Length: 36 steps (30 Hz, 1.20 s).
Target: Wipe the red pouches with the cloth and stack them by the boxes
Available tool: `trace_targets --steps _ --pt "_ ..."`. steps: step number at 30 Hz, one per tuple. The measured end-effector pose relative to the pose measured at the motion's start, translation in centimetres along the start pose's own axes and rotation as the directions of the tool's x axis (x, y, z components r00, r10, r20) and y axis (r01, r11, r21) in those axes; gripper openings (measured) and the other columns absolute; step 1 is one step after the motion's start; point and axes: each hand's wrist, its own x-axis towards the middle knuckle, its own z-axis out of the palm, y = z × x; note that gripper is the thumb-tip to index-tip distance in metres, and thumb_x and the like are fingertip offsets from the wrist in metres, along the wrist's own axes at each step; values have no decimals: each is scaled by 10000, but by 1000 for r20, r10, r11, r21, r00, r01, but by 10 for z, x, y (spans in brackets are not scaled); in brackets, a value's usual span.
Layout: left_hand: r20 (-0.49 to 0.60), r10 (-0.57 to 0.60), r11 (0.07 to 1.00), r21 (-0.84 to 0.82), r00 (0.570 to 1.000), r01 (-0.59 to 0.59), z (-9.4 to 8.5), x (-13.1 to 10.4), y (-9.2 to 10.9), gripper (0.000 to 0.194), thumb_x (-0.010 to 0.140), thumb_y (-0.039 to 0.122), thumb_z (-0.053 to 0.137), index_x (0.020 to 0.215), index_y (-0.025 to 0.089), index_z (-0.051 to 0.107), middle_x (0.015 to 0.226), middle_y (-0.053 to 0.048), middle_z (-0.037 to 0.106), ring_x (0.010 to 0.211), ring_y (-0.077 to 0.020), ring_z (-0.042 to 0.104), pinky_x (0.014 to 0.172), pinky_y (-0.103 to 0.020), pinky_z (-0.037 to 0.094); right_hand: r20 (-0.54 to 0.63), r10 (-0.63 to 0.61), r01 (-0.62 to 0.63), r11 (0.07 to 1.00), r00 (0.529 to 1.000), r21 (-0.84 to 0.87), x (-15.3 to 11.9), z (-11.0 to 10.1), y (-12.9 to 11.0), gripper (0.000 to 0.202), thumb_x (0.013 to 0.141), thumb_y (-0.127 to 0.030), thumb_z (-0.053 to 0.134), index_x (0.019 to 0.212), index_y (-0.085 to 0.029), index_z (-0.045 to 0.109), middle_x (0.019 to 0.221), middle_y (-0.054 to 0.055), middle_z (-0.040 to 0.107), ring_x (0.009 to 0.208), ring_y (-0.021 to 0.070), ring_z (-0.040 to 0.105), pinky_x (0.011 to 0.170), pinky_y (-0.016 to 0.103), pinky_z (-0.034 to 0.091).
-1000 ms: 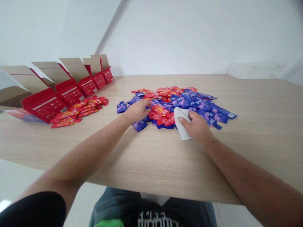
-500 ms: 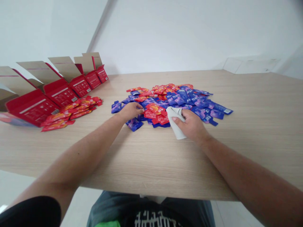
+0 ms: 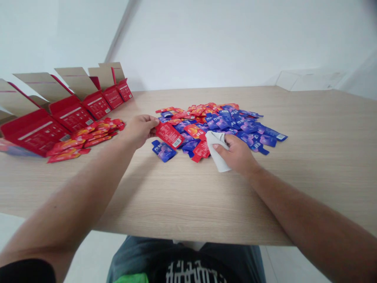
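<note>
Between the fingertips of my left hand (image 3: 143, 129) is the end of a red sachet (image 3: 170, 135), its printed, barcoded side facing me. It is lifted over the left part of a mixed pile of purple sachets (image 3: 250, 126) and red ones. My right hand (image 3: 237, 153) grips a folded white cloth (image 3: 218, 152) at the pile's front edge. Beside the cloth, a red-and-orange sachet (image 3: 195, 131) lies on top of the pile. One purple sachet (image 3: 163, 151) sits at the near left of the pile, below the held one.
Several open red cardboard boxes (image 3: 72, 114) stand in a row at the left, flaps raised. Before them lies a smaller heap of red sachets (image 3: 84, 140). The wooden table (image 3: 182, 204) meets a white wall at the back.
My left hand has picked a red sachet from the pile and moved left and up with it. My right hand keeps its hold on the cloth, almost unmoved.
</note>
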Motion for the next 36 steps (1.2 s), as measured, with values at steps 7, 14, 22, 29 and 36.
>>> trace_targets --steps 7,14,22,29,36 --pt "305 -6 999 -37 952 18 20 -54 16 180 747 248 795 764 140 651 616 -16 636 506 -115 571 502 -225 456 393 80 -289 810 916 510 -10 -6 -6 459 896 -552 687 1211 -218 692 924 36 757 681 195 658 555 281 471" --pt "550 -98 995 53 829 83 78 -82 -8 144 785 242 765 772 135 669 600 9 591 473 -64 447 456 -187 304 676 -133 -391 728 725 563 -22 -4 -18 474 840 -572 761 1093 -179 681 905 30 723 715 175 656 589 266 494" --pt "423 60 943 -322 904 88 99 -87 -42 293 816 396 792 900 171 623 723 25 609 590 -93 537 569 -220 434 622 28 -355 840 783 409 -23 3 -23 368 891 -515 713 1069 -194 731 878 18 736 698 172 647 579 262 472" --pt "403 107 989 -133 909 -58 98 -98 -62 243 917 394 677 878 179 573 694 36 565 576 -91 481 543 -215 385 532 238 -526 691 813 496 -26 7 -20 441 880 -605 716 1086 -215 731 842 9 728 640 166 638 552 273 497" --pt "454 145 986 6 879 -165 95 -93 -65 238 940 348 605 784 193 513 620 50 504 535 -89 414 515 -215 312 539 205 -433 835 817 339 -24 -1 -28 469 906 -606 678 1156 -210 707 909 25 740 693 187 649 568 286 474"
